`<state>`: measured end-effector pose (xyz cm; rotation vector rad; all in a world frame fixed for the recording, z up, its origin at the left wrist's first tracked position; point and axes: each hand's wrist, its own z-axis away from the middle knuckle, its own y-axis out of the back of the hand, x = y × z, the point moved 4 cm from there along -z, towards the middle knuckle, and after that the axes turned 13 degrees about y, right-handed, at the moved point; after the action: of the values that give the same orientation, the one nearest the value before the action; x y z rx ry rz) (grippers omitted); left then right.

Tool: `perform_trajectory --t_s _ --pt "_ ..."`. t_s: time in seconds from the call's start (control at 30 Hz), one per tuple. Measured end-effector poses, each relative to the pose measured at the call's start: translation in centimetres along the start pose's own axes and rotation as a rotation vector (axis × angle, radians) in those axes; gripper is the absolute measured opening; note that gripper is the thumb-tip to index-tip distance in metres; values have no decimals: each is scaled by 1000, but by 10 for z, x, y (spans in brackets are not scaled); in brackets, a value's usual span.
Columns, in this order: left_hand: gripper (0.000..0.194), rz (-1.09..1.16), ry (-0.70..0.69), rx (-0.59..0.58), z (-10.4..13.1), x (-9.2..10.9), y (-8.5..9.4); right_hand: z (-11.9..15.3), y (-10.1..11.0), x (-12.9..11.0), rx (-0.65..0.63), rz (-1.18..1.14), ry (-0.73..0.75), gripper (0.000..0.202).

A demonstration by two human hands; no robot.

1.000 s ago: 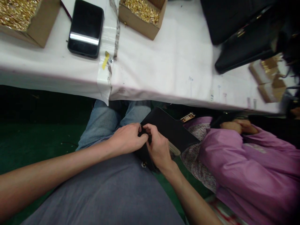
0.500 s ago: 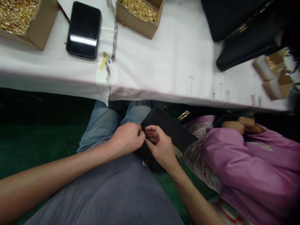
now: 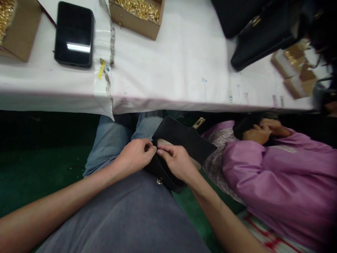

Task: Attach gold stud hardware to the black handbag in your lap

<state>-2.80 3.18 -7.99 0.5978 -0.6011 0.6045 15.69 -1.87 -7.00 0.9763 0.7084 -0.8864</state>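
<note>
A black handbag (image 3: pixel 181 133) lies across my lap with its flap folded back and a gold clasp plate (image 3: pixel 198 123) on the flap's edge. On the bag's front sits a small gold turn lock (image 3: pixel 159 181). My left hand (image 3: pixel 138 153) is closed on the bag's near left edge, thumb against the curled fingers. Opposite it, my right hand (image 3: pixel 175 158) pinches the same rim at the bag's opening, its fingertips almost meeting the left ones. Whether a small part sits between the fingertips is hidden.
On the white-covered table (image 3: pixel 171 70) are a black phone-like device (image 3: pixel 74 35) and a cardboard box (image 3: pixel 139 24) of small gold parts. Another such box (image 3: pixel 21 31) stands left. Black bags (image 3: pixel 258 42) and small boxes (image 3: pixel 297 70) lie right. A co-worker in a purple sleeve (image 3: pixel 244 168) sits close by.
The view has shifted, so the table things appear further left. My right hand's fingers have drawn together from a looser, cupped shape onto the bag's rim. The co-worker's hands have moved slightly.
</note>
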Motion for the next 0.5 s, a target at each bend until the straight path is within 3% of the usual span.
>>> perform_trajectory --t_s 0.27,0.5 --pt "21 -36 18 17 3 2 -2 3 -8 0 94 90 66 21" --pt "19 -121 -3 57 3 7 -4 3 -18 -5 165 333 127 22"
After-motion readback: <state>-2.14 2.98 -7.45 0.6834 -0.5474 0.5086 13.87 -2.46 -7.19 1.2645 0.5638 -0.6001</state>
